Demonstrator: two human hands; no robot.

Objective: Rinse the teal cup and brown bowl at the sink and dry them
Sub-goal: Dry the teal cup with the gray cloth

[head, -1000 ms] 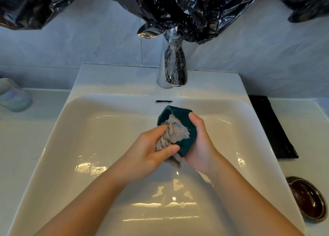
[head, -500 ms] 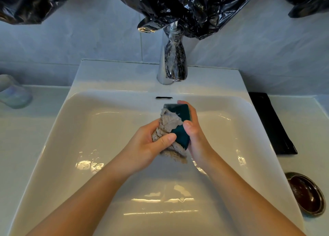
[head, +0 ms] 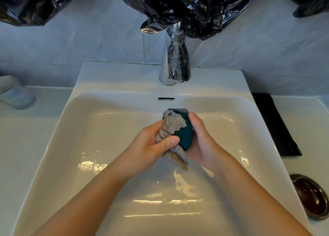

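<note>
Over the white sink basin [head: 99, 146] my right hand [head: 203, 143] grips the teal cup [head: 186, 137], fingers curled round its right side. My left hand [head: 149, 148] clutches a crumpled grey cloth [head: 171, 125] and presses it into and against the cup's left side; a tail of the cloth hangs below the hands. Much of the cup is hidden by cloth and fingers. The brown bowl [head: 310, 195] sits upright on the counter at the lower right, apart from both hands.
A chrome tap [head: 175, 64] stands behind the basin, no water running from it. Black plastic sheeting [head: 187, 6] hangs above. A black rectangular tray [head: 275, 127] lies right of the sink. A pale bottle [head: 16, 95] lies on the left counter. The basin floor is wet.
Both hands and the cup shifted slightly; the cup has turned in my right hand and the cloth has moved over its surface. The bowl stayed put.
</note>
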